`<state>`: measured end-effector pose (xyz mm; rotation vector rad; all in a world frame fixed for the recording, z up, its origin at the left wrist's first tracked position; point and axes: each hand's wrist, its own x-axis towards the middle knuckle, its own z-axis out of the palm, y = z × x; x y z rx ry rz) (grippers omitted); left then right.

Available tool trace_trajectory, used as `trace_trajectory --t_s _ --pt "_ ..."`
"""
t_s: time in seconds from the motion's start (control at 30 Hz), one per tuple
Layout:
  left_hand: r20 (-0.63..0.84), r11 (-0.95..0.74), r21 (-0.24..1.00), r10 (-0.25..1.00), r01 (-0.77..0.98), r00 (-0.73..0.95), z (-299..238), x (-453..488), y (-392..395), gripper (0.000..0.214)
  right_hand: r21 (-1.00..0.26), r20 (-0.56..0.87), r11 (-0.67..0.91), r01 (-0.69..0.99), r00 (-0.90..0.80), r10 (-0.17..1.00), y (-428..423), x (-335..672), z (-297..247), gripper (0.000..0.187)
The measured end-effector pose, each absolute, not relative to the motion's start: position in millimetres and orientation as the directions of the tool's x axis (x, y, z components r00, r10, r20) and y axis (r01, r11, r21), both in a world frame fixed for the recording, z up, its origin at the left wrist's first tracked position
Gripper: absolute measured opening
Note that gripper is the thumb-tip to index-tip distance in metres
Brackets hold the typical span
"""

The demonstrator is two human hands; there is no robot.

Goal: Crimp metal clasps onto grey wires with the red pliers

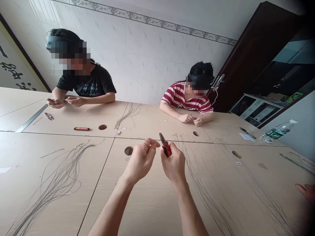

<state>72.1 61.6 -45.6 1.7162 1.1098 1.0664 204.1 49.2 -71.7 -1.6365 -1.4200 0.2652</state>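
1. Two bare hands meet over the middle of the pale wooden table [147,209]. They are close together but not touching.
2. The left hand [141,160] is curled, with thumb and forefinger pinched tight at the top. Whatever sits in the pinch is too fine to make out.
3. The right hand [173,164] is wrapped firmly around one pair of red-handled pliers [165,146]. The dark nose sticks up and leans left, just beside the left fingertips.
4. Four loose bundles of thin wire lie on the table:
   - a large one at the left [59,177]
   - one at the far middle [130,113]
   - one just right of the hands [197,183]
   - one at the far right [273,206]
5. Four round holes show in the tabletop; the nearest hole [128,150] is just left of the left hand.
6. Two people sit across the table: one in a black shirt [93,85] and one in a red-striped shirt [182,96], each with both hands together on the table.
7. One further hand [306,191] enters at the right edge.
8. Single items lie well apart from the hands: one water bottle on its side [278,131], one flat red bar [81,128] and one metal ruler [31,118].
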Motion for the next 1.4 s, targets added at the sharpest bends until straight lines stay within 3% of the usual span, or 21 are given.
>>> trace_trajectory --t_s 0.27,0.53,0.83,1.1,1.4 --pt "0.198 -0.264 0.931 0.945 0.250 0.261 -47 72 64 0.023 -0.766 0.349 0.079 0.638 0.310 0.885 54 206 -75 0.021" --pt "0.149 -0.187 0.968 0.964 0.165 0.219 -35 61 61 0.024 -0.721 0.461 0.256 0.643 0.171 0.871 45 208 -68 0.016" --pt "0.274 -0.295 0.944 0.950 0.144 0.151 -34 60 58 0.025 -0.750 0.437 0.268 0.604 0.150 0.887 40 201 -64 0.019" --pt "0.276 -0.293 0.952 0.948 0.095 0.161 -35 55 60 0.024 -0.931 0.313 0.284 0.229 0.100 0.945 31 213 -52 0.024" --pt "0.227 -0.252 0.965 0.943 0.074 0.242 -36 61 56 0.028 -0.916 0.385 0.368 0.160 0.093 0.918 28 207 -48 0.018"
